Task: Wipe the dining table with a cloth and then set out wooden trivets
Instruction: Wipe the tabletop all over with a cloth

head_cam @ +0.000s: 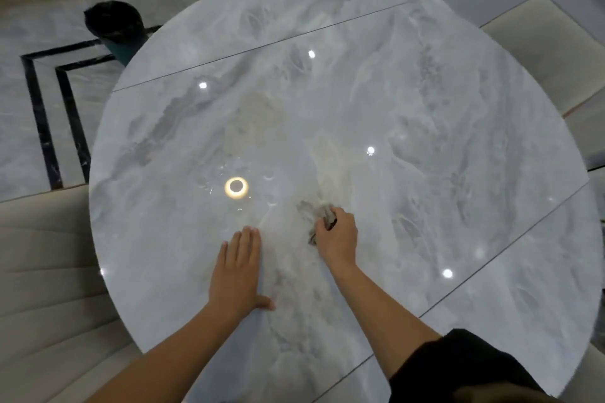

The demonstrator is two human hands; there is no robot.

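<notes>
I judge the job to be in its first half. My right hand (337, 235) has the cloth (322, 214) down on the worktop (425, 141), so wiping is under way. I cannot tell from the glossy marble which parts are already clean. No wooden trivets show anywhere in view, so the setting-out step is not yet begun, and I will have to fetch them from somewhere I cannot see.

The right hand is curled tight, fingers and thumb closed round the bunched grey cloth. The cloth pokes out past the knuckles toward 11 o'clock and presses on the stone. It lies a little toward 6 o'clock from the middle of the round worktop.

At 8 o'clock from that hand, near but apart from it, my left hand (240, 271) lies flat on the surface. Its fingers are straight and together, the thumb is out to the side, and it holds nothing. It looks to me like a brace.

At 9 o'clock from the cloth is a bright ring-shaped lamp reflection (236, 187). Beyond the rim there is a dark bin (113, 23) at 10 o'clock and pale padded chairs at 2 o'clock (553, 52) and 8 o'clock (49, 255).
</notes>
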